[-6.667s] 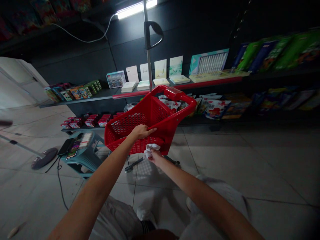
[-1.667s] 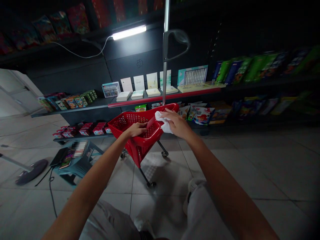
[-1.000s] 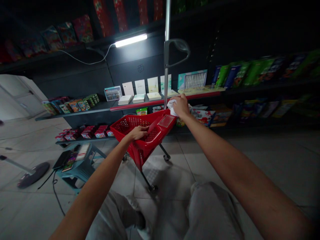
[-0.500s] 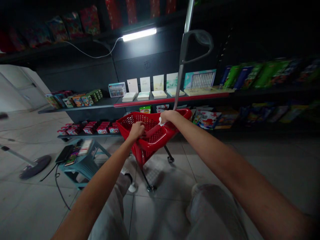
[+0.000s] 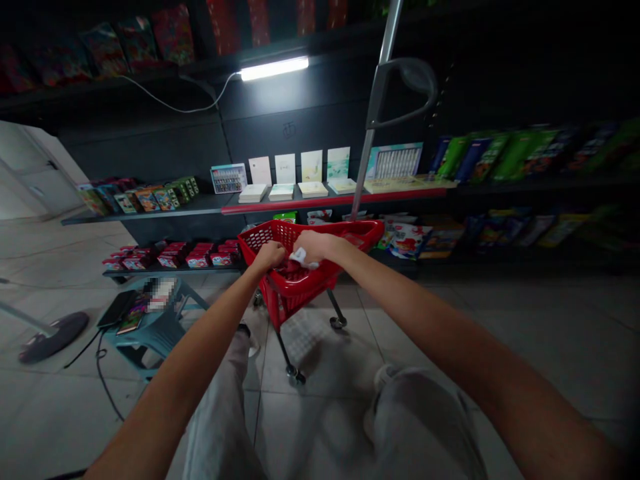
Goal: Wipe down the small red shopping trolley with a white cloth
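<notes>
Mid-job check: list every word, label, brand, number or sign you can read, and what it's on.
No text reads clearly.
Dark back panel: one faint mark, perhaps a character, unreadable.
Upright cards: print too small.
Green bags: too blurred.
Small red boxes: too small.
Red cart: no lettering I can make out.

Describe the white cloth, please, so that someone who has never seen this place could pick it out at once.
In front of the dark shelves stands a red shopping cart. At the cart, two bare hands come close together, and the right hand holds the cloth, beside the left hand. Its crumpled white fabric stands out against the smooth red plastic.
</notes>
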The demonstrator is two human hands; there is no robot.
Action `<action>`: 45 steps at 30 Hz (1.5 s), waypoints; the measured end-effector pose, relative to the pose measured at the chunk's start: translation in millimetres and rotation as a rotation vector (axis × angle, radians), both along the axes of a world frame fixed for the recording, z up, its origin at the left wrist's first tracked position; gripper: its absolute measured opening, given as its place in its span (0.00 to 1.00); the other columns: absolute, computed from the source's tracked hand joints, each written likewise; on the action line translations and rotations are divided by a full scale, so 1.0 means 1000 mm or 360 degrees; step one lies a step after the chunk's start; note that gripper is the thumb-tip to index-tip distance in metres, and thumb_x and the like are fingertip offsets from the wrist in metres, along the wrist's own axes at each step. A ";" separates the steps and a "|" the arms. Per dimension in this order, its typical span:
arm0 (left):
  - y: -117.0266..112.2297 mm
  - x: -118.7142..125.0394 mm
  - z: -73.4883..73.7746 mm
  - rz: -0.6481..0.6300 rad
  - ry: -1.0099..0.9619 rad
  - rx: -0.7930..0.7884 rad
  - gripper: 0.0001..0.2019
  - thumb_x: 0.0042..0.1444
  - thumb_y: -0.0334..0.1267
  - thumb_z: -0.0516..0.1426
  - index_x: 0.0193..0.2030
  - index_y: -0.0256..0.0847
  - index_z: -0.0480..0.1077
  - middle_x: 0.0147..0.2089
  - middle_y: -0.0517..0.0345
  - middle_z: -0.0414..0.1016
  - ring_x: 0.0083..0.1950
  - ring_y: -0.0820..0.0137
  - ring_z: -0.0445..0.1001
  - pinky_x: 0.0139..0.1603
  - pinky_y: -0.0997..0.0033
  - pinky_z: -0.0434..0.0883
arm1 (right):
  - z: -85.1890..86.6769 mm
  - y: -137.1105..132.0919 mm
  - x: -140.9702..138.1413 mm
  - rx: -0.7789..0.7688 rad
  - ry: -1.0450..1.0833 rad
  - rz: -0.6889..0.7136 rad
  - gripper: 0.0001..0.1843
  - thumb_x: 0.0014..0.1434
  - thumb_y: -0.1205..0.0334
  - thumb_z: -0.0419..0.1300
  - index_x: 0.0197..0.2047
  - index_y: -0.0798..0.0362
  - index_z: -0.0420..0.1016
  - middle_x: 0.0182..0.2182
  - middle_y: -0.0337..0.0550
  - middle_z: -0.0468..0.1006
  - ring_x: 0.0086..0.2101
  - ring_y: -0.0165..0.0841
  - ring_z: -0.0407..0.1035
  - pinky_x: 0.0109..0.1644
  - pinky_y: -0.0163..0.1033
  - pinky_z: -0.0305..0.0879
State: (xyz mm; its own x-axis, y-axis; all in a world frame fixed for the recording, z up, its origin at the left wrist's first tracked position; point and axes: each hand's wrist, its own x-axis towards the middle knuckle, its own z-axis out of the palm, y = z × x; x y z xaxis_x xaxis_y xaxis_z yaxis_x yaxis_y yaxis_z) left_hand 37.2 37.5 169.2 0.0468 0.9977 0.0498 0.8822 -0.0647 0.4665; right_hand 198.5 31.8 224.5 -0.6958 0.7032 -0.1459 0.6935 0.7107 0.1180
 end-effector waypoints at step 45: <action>-0.050 0.051 0.043 -0.0632 0.0311 0.0154 0.36 0.68 0.67 0.43 0.55 0.35 0.74 0.53 0.39 0.81 0.55 0.50 0.79 0.55 0.62 0.69 | -0.114 -0.013 0.124 0.1474 0.2242 -0.1156 0.19 0.64 0.59 0.54 0.57 0.54 0.71 0.53 0.58 0.72 0.57 0.47 0.68 0.63 0.56 0.64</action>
